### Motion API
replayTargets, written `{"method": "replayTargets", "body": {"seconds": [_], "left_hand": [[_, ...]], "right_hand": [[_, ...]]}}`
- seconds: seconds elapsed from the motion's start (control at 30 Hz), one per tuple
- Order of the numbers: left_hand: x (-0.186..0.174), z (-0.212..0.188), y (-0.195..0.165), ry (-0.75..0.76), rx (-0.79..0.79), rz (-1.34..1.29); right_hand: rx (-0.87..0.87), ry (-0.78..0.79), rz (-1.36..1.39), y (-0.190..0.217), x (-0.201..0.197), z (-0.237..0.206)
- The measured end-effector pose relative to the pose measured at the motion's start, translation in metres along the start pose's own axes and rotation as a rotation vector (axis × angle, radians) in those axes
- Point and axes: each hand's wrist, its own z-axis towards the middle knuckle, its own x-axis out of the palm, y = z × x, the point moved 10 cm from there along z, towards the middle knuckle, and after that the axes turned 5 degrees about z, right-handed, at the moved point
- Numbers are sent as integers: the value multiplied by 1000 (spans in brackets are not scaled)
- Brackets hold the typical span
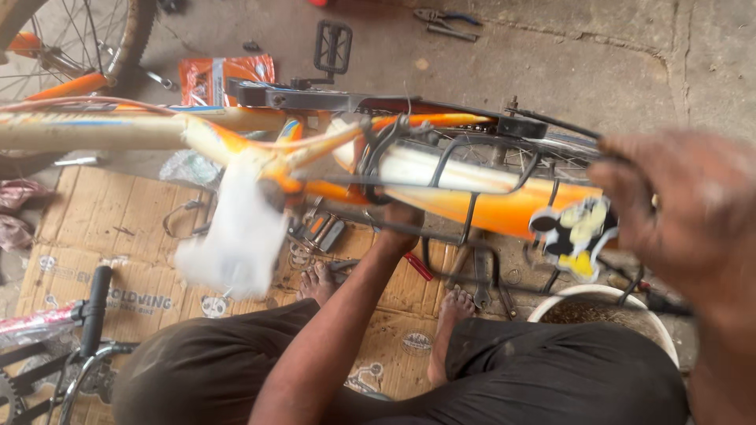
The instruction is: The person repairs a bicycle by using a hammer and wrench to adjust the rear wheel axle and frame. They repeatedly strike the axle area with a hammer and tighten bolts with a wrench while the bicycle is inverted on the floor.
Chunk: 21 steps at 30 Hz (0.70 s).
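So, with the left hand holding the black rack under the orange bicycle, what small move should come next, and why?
Probably bring the raised right hand down onto the rear wheel. The left hand alone grips the black rack, and the orange bicycle frame lies overturned, unsupported there.

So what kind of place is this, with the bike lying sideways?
Probably a bicycle repair spot on bare ground. An orange bike frame lies across the person's lap, pliers and other tools sit on the concrete, and flattened cardboard serves as a work mat.
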Motion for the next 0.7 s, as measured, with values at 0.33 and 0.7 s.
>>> {"method": "replayTargets", "body": {"seconds": [0.33,0.7], "left_hand": [[16,-77,-10,240,-454,-1040],[32,-131,-28,542,-603,-1171]], "right_hand": [[133,251,168,29,-3,-49],[-133,870,166,49,136,86]]}}
